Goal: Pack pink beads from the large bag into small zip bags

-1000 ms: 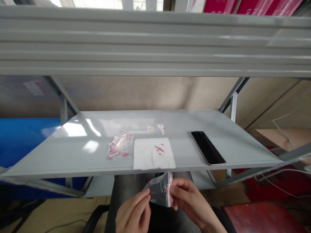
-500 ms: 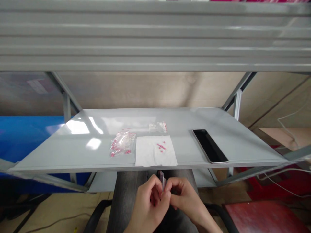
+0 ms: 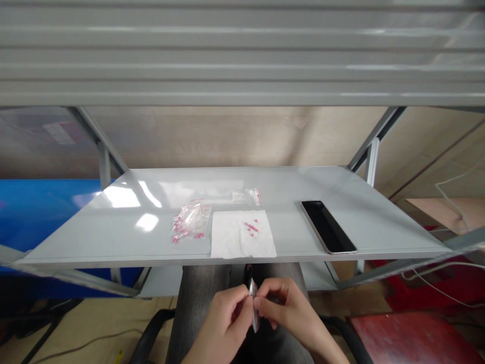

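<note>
Over my lap, below the table's front edge, a small clear plastic bag (image 3: 255, 322) is seen nearly edge-on. My left hand (image 3: 227, 318) pinches it from the left between thumb and fingers. From the other side, my right hand (image 3: 284, 306) pinches it too, fingertips close to those of the left. Whether anything is inside the bag I cannot make out. Just beyond the hands, a white paper napkin (image 3: 227, 237) lies at the table edge with several small pink beads (image 3: 251, 228) on its right half.
Left of the napkin lies a clear bag with pink beads (image 3: 191, 220). A smaller zip bag (image 3: 246, 196) lies behind it. A black phone (image 3: 329, 227) rests on the right of the grey table (image 3: 113, 237). A grey ribbed panel (image 3: 242, 60) hangs above.
My hands have turned the small bag, so more of it shows below my fingertips. My left hand has shifted slightly left. Things on the table stay put.
</note>
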`<state>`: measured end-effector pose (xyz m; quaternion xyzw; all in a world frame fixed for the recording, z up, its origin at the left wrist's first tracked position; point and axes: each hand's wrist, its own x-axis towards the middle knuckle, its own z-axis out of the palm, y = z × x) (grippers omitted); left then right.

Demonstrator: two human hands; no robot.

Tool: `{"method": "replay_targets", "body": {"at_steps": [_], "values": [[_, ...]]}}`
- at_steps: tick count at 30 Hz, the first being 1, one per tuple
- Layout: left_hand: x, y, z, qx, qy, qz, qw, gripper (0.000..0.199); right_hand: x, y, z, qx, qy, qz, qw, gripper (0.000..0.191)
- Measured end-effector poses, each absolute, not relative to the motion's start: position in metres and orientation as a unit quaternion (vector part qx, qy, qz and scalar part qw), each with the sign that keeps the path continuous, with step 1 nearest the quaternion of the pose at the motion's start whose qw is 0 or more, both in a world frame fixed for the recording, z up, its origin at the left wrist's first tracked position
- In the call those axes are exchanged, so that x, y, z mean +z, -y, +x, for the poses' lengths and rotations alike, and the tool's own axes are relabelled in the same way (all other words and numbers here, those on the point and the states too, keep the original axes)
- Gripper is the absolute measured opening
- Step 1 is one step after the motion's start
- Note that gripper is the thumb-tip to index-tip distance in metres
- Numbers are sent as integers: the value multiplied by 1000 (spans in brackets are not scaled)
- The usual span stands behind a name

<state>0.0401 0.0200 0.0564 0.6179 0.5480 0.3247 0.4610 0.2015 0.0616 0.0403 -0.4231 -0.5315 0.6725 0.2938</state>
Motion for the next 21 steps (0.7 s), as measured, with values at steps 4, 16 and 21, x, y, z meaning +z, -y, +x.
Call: {"method": "replay_targets", "body": {"at_steps": [4,16,21], "values": [[48,-20,40,288,-579,697,310,27,52,-55,196,537,634,-473,293,18],[51,-16,30,424,-524,723,155,17,69,-51,196,410,689,-535,265,18],[45,-21,29,399,-450,779,176,85,80,-52,197,466,687,-493,260,14]]}}
